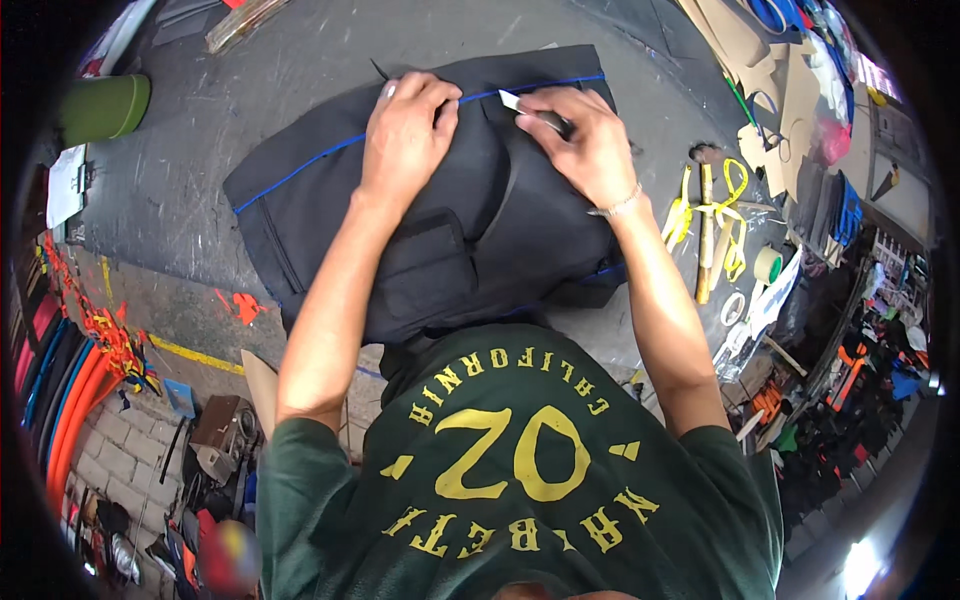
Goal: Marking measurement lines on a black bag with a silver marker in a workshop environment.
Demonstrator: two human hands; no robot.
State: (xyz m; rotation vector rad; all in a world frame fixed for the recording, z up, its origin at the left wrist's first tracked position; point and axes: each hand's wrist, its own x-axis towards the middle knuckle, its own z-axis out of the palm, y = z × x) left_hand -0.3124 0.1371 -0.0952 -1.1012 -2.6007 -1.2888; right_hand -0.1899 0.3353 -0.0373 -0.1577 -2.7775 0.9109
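A large black sewn fabric piece [320,225] with blue piping lies across the worktable in front of me. A sewn-on pocket [425,270] shows on its near side. Near the far edge, along the piping, my left hand [407,135] rests with curled fingers and pinches the fabric. To its right, my right hand [585,140] closes around a small tool [510,100] with a flat, pale, pointed tip, most of it hidden by the fingers. That tip is at the piping. A dark thin strip sticks up just beyond my left hand.
On the right of the grey worktable [180,190] lie a yellow tape measure [735,220], a wooden stick [705,235], a tape roll [768,265] and scissors [765,110]. A green cylinder [105,108] stands at the left. Orange scraps [243,306] lie near the front edge.
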